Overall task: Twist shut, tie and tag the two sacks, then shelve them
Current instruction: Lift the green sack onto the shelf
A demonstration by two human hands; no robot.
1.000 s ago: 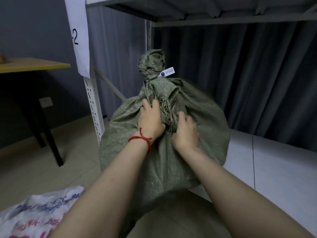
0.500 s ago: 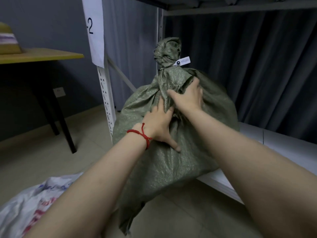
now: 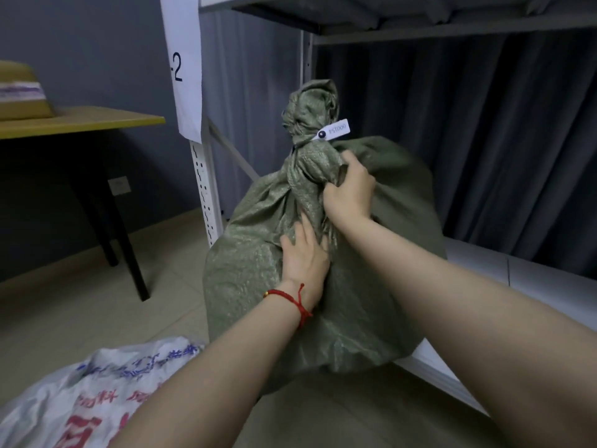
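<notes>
Since a moment ago the right hand (image 3: 350, 189) has shifted from lying flat on the sack's shoulder to clutching the bunched cloth just below the tie. Nearest, a white printed sack (image 3: 97, 392) lies slumped on the floor tiles. Past it, the left hand (image 3: 303, 257), a red string (image 3: 290, 297) round the wrist, presses flat with straight fingers against the front of the green sack (image 3: 252, 279). That sack stands upright at the front edge of the lowest shelf board (image 3: 549, 286), its belly hanging over the edge; possibly it touches the floor too. A white tag (image 3: 332, 130) sticks out at the tied neck. Behind hangs a dark curtain (image 3: 500, 140); a yellow table (image 3: 80, 121) stands well to the left.
</notes>
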